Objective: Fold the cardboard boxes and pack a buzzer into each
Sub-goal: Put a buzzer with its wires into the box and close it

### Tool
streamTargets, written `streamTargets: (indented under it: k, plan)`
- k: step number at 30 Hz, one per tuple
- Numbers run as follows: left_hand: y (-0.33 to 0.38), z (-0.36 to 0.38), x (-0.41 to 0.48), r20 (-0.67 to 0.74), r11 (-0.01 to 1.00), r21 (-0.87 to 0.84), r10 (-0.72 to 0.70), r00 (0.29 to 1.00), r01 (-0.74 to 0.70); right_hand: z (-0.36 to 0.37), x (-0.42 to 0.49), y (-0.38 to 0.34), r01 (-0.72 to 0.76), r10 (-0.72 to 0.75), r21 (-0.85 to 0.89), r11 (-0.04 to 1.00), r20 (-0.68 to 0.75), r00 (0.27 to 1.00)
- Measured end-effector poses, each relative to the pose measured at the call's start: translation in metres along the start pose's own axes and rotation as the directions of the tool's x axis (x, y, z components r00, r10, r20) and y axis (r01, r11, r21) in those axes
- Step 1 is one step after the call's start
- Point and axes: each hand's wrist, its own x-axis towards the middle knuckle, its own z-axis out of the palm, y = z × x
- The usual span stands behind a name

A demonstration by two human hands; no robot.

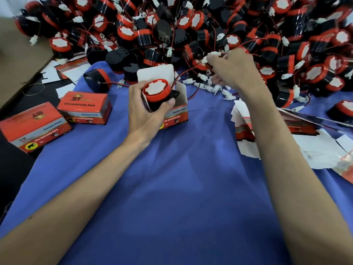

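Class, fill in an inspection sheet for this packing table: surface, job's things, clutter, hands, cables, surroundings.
Surface: wrinkled blue cloth.
Job's things: buzzer sitting in the open box, flap up; closed boxes at left; flat boxes at right; buzzer pile at the back.
Clutter: loose plugs on the cloth; white card piece at left.
Hands: left hand grips the buzzer; right hand pinches a white plug.
Cables: red wire runs from the box toward the right hand; tangled wires across the pile.
Surroundings: brown cardboard at far left.
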Motion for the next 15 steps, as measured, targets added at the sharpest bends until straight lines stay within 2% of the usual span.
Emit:
streamTargets:
  k: [2, 3, 5, 7, 9, 11, 15]
  plan:
    - [0.000, 0.000, -0.001, 0.001, 1.000, 0.002, 0.007, 1.000, -0.007, 0.008, -0.001, 0.005, -0.210, 0.153, 0.224, 0.952, 0.248, 0.957]
    - [0.001, 0.000, -0.001, 0.004, 1.000, 0.007, 0.015, 1.000, -0.015, 0.014, -0.002, 0.005, -0.293, 0.164, 0.355, 0.888, 0.351, 0.922]
    - [0.001, 0.000, -0.001, 0.010, 0.999, 0.018, 0.034, 0.999, -0.034, 0.024, -0.005, 0.002, -0.397, 0.119, 0.596, 0.698, 0.451, 0.885]
    - [0.002, 0.000, -0.001, 0.008, 0.998, 0.032, 0.045, 0.999, -0.046, 0.029, -0.007, -0.004, -0.417, 0.055, 0.703, 0.576, 0.476, 0.878]
    - [0.003, 0.000, -0.001, 0.005, 0.998, 0.042, 0.054, 0.999, -0.054, 0.027, -0.009, -0.010, -0.335, -0.032, 0.725, 0.602, 0.441, 0.897]
    - [0.004, 0.001, -0.001, -0.006, 0.997, 0.042, 0.058, 0.998, -0.057, 0.022, -0.012, -0.012, -0.194, -0.156, 0.735, 0.650, 0.379, 0.912]
    - [0.004, 0.001, -0.001, -0.038, 1.000, 0.001, 0.024, 0.999, -0.024, 0.013, -0.019, -0.014, 0.094, -0.387, 0.656, 0.749, 0.318, 0.866]
